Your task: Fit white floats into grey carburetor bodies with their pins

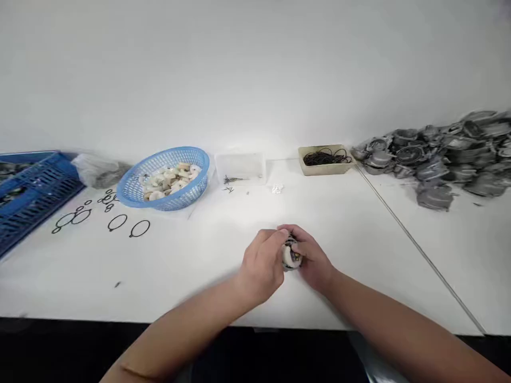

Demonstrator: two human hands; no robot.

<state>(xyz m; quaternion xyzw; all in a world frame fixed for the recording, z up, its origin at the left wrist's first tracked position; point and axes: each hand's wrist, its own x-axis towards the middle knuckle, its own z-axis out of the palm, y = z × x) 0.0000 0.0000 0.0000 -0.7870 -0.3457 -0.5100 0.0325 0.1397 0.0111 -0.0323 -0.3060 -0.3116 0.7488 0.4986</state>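
Note:
Near the middle front of the white table, a small round part (290, 258), whitish with dark and metallic bits inside, is held between both hands. My left hand (264, 261) wraps its left side, fingers curled over the top. From the right, my right hand (313, 260) grips the same part, its thumb pressed onto the inside. The fingers cover much of the part, so its exact kind is not clear.
A blue basket (203, 183) holds whitish pieces. Black rings (139, 229) lie left of it, near a blue crate (43, 197). Behind stand a clear box (255, 167) with screws and a beige tray (325, 170) of black rings. Grey housings (435, 197) are heaped right.

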